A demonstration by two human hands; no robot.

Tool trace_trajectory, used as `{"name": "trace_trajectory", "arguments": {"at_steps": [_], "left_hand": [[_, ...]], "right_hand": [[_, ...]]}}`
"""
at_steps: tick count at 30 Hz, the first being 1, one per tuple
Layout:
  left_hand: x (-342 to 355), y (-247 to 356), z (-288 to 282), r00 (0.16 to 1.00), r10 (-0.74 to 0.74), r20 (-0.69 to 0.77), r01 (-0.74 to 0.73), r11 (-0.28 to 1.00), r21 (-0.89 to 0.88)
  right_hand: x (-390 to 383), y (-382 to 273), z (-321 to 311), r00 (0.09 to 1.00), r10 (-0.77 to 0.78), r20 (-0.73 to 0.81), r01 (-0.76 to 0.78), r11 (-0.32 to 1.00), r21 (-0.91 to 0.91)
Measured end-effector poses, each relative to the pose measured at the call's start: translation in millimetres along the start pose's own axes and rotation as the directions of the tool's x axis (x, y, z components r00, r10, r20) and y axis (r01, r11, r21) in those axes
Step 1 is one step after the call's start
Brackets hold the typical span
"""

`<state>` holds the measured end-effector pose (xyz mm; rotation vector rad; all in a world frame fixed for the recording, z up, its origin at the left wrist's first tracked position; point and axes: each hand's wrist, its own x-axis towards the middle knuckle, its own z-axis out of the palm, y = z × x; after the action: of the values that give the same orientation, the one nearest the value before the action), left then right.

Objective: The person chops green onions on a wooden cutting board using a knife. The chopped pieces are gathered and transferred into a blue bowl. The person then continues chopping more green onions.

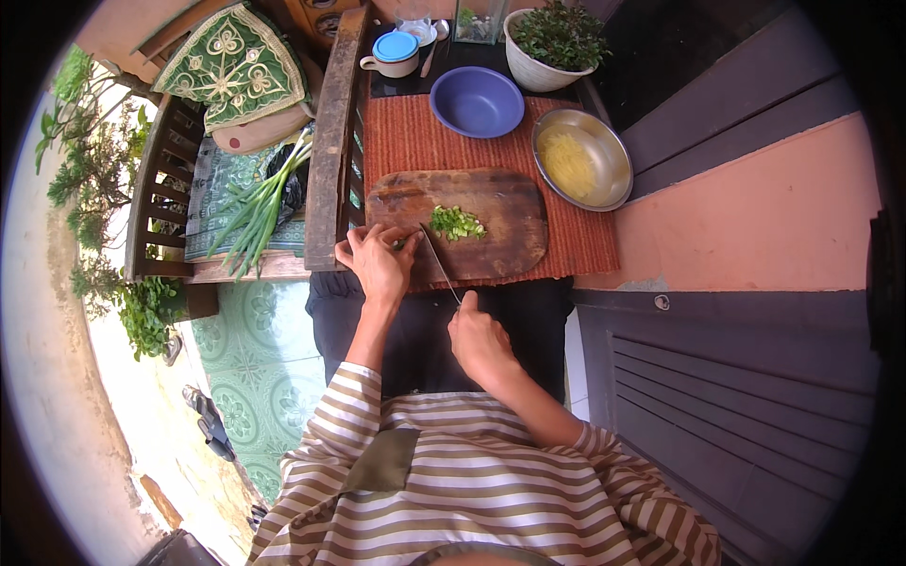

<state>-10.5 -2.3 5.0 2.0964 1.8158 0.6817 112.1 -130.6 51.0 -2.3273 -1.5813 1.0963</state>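
A dark wooden cutting board (514,212) lies in front of me, with a small heap of chopped green onion (458,223) near its middle. My left hand (380,264) is over the board's near left part, fingers bent and closed on a piece of green onion that they mostly hide. My right hand (481,341), at the near edge, is wrapped around the handle of a knife (440,265). The knife's thin blade slants up and left across the board, its tip beside my left fingertips and just short of the heap.
Beyond the board stands a blue bowl (477,101); right of it, a metal bowl (613,162) holds pale yellow shreds. A lidded cup (394,55), a spoon (435,47) and a potted plant (557,47) stand farther back. Whole green onions (269,203) lie on the bench at left.
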Motion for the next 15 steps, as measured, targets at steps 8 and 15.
{"name": "trace_trajectory", "arguments": {"at_steps": [8,15], "left_hand": [[-2.1,-4.6,6.0,0.991,0.104,-0.082,-0.103,0.995,0.016],[-3.4,-5.0,11.1,0.980,0.166,-0.113,-0.171,0.985,-0.037]], "right_hand": [[-5.8,3.0,-4.0,1.000,-0.016,-0.015,0.017,0.999,0.051],[5.2,5.0,-11.9,0.999,-0.032,-0.003,0.032,0.997,0.073]]}}
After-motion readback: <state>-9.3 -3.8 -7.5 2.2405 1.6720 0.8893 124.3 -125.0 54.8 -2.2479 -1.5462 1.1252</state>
